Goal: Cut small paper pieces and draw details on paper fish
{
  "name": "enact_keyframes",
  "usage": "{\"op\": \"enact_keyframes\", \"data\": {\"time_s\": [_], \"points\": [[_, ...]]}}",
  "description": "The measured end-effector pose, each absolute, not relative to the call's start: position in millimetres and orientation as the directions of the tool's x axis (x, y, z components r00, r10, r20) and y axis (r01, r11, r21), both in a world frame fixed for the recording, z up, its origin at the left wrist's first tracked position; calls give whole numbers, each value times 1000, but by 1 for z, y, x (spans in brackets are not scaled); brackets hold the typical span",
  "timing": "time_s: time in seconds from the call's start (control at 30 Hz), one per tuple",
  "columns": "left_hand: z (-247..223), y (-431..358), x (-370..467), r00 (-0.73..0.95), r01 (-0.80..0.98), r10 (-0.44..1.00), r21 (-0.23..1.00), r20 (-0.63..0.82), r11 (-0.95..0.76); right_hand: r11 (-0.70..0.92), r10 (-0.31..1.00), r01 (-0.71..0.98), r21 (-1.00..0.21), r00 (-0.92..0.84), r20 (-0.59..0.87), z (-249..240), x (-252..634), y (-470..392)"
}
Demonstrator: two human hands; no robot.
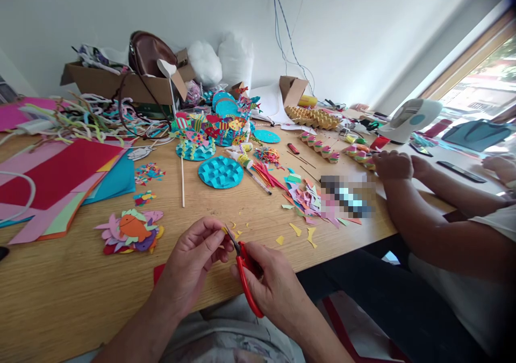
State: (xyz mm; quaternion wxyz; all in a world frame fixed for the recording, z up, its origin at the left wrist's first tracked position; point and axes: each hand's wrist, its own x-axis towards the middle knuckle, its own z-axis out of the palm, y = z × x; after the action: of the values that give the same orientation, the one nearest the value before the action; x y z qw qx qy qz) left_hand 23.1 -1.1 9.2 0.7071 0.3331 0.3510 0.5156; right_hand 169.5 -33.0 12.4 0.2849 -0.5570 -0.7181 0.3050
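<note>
Scissors (244, 281) clamped in my right hand (274, 274), long axis slanting forward-left from palm; I see yellow paper (224, 229) by blade tips, pinched in left hand (197, 251), over worktop (72, 288).

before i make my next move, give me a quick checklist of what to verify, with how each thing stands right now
1. Right hand on the red scissors: ok, wrapped around the handles.
2. Left hand on the small yellow piece: ok, pinched at the fingertips.
3. Left fingertips well clear of the blades: not ok, they sit right by the blade tips.
4. Blades fully shut: cannot tell, too small to see.
5. Fish cutouts away from the scissors: ok, piled left of the left hand.
6. Co-worker's hand clear of the blades: ok, off to the right.
</note>
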Motion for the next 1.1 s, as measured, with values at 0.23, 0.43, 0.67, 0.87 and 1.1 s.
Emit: {"op": "enact_keyframes", "data": {"time_s": [0.23, 0.43, 0.67, 0.87, 1.1], "points": [[10, -3, 26, 218, -448, 961, 857, -170, 253, 187, 974, 619, -763, -221, 60, 12, 170, -35], [9, -2, 26, 214, -425, 964, 873, -160, 239, 189, 975, 612, -768, -210, 72, 8, 172, -35], [10, -1, 25, 227, -397, 960, 884, -166, 247, 177, 975, 600, -780, -216, 55, 7, 176, -36], [12, -2, 25, 217, -389, 960, 886, -178, 252, 164, 976, 602, -781, -214, 39, 8, 177, -38], [12, -1, 26, 204, -383, 960, 887, -191, 258, 140, 978, 622, -771, -208, 10, 7, 179, -39]]}}
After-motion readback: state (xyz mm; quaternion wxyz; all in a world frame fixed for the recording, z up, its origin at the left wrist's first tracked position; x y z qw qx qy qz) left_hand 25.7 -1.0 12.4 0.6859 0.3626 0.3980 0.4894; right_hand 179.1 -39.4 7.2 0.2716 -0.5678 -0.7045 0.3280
